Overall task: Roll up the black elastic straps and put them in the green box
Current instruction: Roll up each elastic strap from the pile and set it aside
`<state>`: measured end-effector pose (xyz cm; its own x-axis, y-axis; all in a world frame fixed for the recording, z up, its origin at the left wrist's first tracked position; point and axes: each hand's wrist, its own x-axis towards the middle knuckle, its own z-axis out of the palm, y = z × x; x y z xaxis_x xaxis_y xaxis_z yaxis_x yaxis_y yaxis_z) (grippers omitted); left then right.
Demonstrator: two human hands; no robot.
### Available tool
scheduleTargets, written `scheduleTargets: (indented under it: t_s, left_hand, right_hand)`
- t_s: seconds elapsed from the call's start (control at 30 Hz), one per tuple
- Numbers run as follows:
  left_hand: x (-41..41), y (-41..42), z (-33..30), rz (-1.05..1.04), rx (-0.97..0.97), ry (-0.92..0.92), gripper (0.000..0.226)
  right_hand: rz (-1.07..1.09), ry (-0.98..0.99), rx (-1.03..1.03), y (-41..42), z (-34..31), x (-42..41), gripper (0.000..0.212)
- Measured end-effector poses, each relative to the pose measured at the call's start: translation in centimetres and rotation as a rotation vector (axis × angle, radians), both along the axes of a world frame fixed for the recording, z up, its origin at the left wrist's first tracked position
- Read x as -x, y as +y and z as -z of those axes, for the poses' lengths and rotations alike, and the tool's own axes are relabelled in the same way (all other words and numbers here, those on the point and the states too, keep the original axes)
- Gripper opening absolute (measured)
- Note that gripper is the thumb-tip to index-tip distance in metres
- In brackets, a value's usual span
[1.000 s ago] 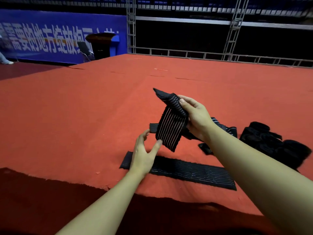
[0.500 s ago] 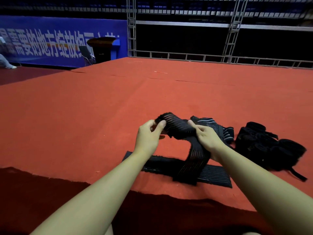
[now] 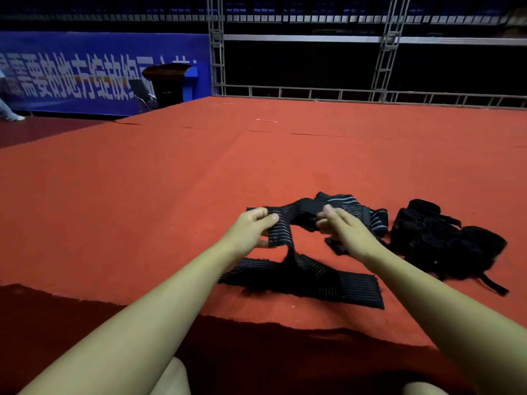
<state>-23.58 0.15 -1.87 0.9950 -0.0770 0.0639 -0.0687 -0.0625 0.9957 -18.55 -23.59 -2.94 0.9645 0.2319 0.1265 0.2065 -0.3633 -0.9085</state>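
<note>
A black elastic strap with thin pale stripes [image 3: 296, 213] stretches between my two hands just above the red carpet. My left hand [image 3: 251, 230] pinches its left end, thumb on top. My right hand [image 3: 346, 230] holds the other part, fingers curled over it. The strap's free end hangs down onto a second strap [image 3: 336, 286] lying flat near the carpet's front edge. More striped strap [image 3: 368, 215] is bunched behind my right hand. No green box is in view.
A heap of black straps [image 3: 445, 240] lies to the right on the red carpet [image 3: 171, 209]. The carpet's front edge drops to darker floor [image 3: 85, 312]. A metal truss [image 3: 385, 52] and blue banner [image 3: 85, 72] stand far behind.
My hands have lowered the strap from chest height to just above the carpet. The left hand took hold of its end and the strap is now pulled sideways between both hands.
</note>
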Motion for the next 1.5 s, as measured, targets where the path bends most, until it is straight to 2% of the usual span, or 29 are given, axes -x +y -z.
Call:
scheduleTargets:
  t_s: [0.1, 0.17, 0.23, 0.3, 0.4, 0.47, 0.57, 0.67, 0.77, 0.9, 1.03, 1.2, 1.33, 1.5]
  left_hand:
    - [0.1, -0.2, 0.1, 0.105, -0.148, -0.056, 0.028]
    - [0.2, 0.0, 0.0, 0.108, -0.201, -0.104, 0.028]
    - [0.1, 0.4, -0.3, 0.013, -0.235, -0.156, 0.02]
    - [-0.4, 1.4, -0.4, -0.133, -0.281, -0.209, 0.014]
    - [-1.0, 3.7, 0.1, -0.348, -0.256, -0.195, 0.015]
    - [-1.4, 5.6, 0.8, -0.441, -0.278, -0.163, 0.018]
    - [-1.5, 8.5, 2.4, -0.553, -0.305, -0.085, 0.018]
    - [-0.7, 10.3, 4.0, -0.57, -0.32, 0.025, 0.021]
    - [0.4, 10.6, 5.4, -0.516, -0.352, 0.054, 0.021]
    - [0.6, 11.3, 7.1, -0.529, -0.39, 0.078, 0.018]
    - [0.6, 12.3, 8.7, -0.555, -0.483, 0.089, 0.013]
    - [1.0, 11.8, 10.4, -0.6, -0.572, 0.073, 0.018]
    - [1.3, 11.5, 11.0, -0.648, -0.674, 0.063, 0.013]
    - [1.2, 11.4, 11.2, -0.653, -0.724, 0.07, 0.01]
  right_hand:
    - [-0.279, 0.061, -0.007, 1.6, -1.1, 0.9, 0.058]
    - [-0.38, 0.086, 0.02, 2.5, -1.5, 0.9, 0.061]
    - [-0.401, 0.108, 0.047, 2.8, -1.7, 0.9, 0.054]
    - [-0.441, 0.113, 0.073, 2.4, -1.9, 0.9, 0.036]
    - [-0.469, 0.149, 0.193, 0.8, -1.7, 0.8, 0.025]
    - [-0.44, 0.183, 0.277, -0.8, -1.2, 0.3, 0.026]
    - [-0.341, 0.167, 0.444, -3.9, 0.3, -0.8, 0.044]
    - [-0.237, 0.199, 0.422, -6.9, 1.8, -0.8, 0.051]
    - [-0.135, 0.213, 0.315, -8.4, 2.9, -0.5, 0.034]
    - [0.025, 0.127, 0.24, -8.8, 4.9, -0.3, 0.033]
    - [0.068, 0.032, 0.338, -8.5, 6.8, 0.2, 0.026]
    - [0.172, -0.044, 0.504, -8.6, 9.2, -0.2, 0.025]
    - [0.258, -0.084, 0.514, -8.6, 10.2, -0.2, 0.03]
    - [0.244, -0.073, 0.517, -8.9, 10.3, -0.8, 0.032]
